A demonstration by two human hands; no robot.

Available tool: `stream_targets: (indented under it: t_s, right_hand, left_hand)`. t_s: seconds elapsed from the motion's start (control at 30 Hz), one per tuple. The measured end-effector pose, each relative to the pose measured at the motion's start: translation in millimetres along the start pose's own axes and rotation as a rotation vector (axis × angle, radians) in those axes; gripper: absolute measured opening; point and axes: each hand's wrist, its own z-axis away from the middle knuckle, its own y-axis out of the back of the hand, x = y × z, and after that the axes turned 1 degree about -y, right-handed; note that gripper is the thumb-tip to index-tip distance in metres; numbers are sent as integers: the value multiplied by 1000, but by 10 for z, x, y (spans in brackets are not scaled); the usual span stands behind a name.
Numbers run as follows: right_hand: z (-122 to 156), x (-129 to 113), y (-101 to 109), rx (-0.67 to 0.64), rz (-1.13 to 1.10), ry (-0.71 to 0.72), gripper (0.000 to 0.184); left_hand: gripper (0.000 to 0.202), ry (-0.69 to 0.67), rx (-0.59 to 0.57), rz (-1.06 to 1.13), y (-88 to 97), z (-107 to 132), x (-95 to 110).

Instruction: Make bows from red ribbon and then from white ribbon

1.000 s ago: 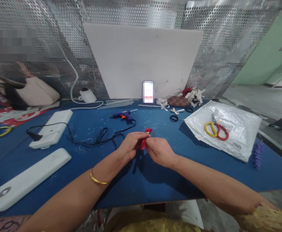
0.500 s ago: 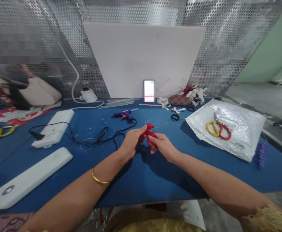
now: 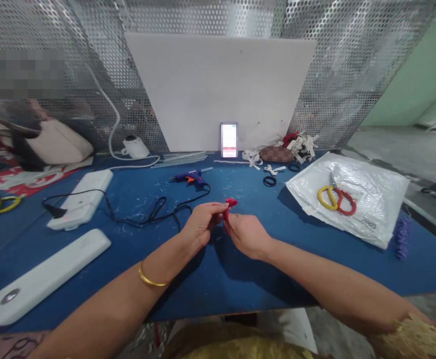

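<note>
Red ribbon was just below frame centre, above table. Left hand fingers pinched ribbon; right hand fingers, curled, grasped its lower end. Glue gun lay left of frame centre.

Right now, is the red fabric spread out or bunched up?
Bunched up: the red fabric shows as a small clump between both hands.

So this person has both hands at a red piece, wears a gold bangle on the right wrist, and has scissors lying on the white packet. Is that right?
Not quite: the head view shows the gold bangle on the left wrist. The left hand and right hand are at the red piece, and the scissors lie on the white packet.
</note>
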Motion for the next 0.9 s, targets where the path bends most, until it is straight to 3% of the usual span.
stream_targets:
  t_s: [0.17, 0.37, 0.47, 0.53, 0.67, 0.77, 0.9]
  right_hand:
    - [-5, -14, -18, 19, -169, 41, 30]
    - [-51, 83, 80, 234, -751, -192, 37]
    - [-109, 154, 124, 394, -1012, -316, 42]
    - [-138, 175, 136, 400, -1123, -378, 41]
    - [-152, 159, 119, 373, -1145, -421, 32]
    - [-139, 137, 79, 386, -1110, -389, 27]
    - [-105, 117, 38, 429, -902, -311, 23]
  left_hand:
    - [12, 94, -28, 65, -4, -12, 30]
    - [22, -219, -68, -94, 6, 4, 135]
    - [23, -268, -112, -210, 12, 22, 113]
    - [23, -302, -136, -283, 8, 33, 84]
    - [21, -333, -96, -295, -4, 31, 46]
    - [20, -222, -42, -154, -7, 8, 26]
    - [17, -60, 4, 44, -18, -13, -7]
